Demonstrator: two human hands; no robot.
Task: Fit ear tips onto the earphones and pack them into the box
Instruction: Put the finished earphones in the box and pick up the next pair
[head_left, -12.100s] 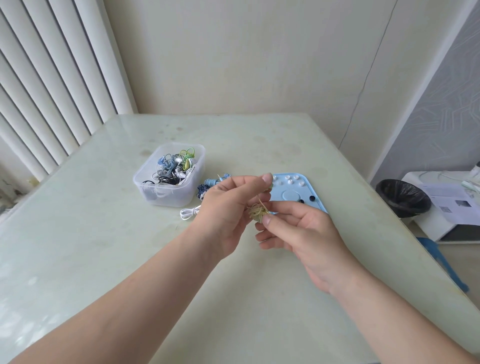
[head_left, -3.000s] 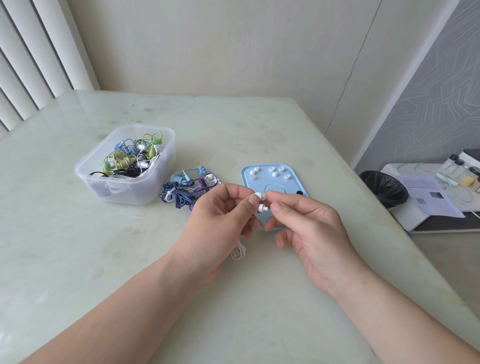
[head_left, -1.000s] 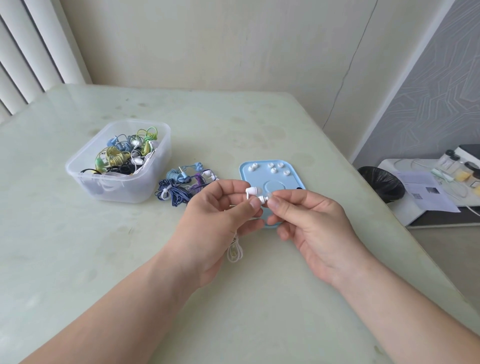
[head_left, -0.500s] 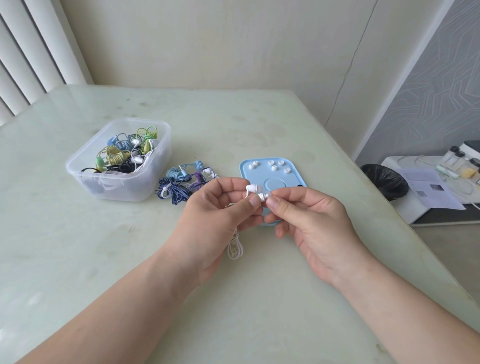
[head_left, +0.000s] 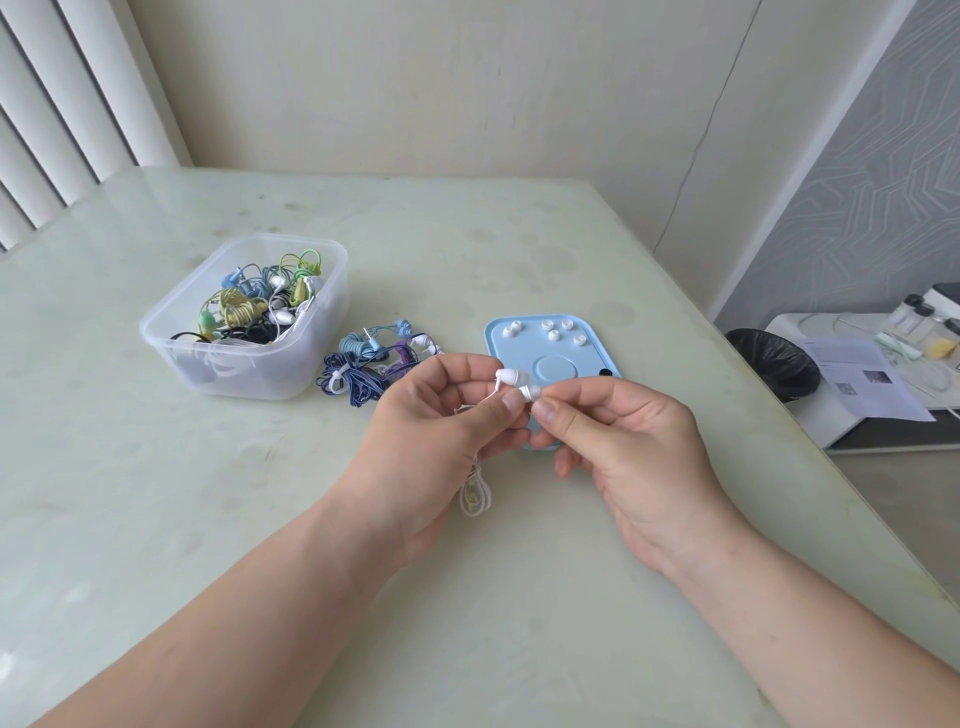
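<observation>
My left hand (head_left: 434, 421) grips white earphones (head_left: 511, 376); both buds stick out above its fingers and the coiled white cable (head_left: 475, 493) hangs below the palm. My right hand (head_left: 618, 441) pinches a white ear tip (head_left: 531, 392) against the lower bud. Behind my hands lies a light blue lid (head_left: 597, 353) carrying several loose white ear tips (head_left: 553, 332) and one black one (head_left: 604, 372). A clear plastic box (head_left: 322, 332) at the left holds several coiled earphones.
A pile of blue, purple and white earphones (head_left: 371, 364) lies between the box and the lid. The table edge runs down the right side; beyond it stand a black-lined bin (head_left: 771, 358) and a low white unit with papers (head_left: 862, 379).
The hands have stayed close together over the lid's near edge, with only small finger shifts on the bud and tip. Earlier, the left hand held a yellow-green coiled earphone instead.
</observation>
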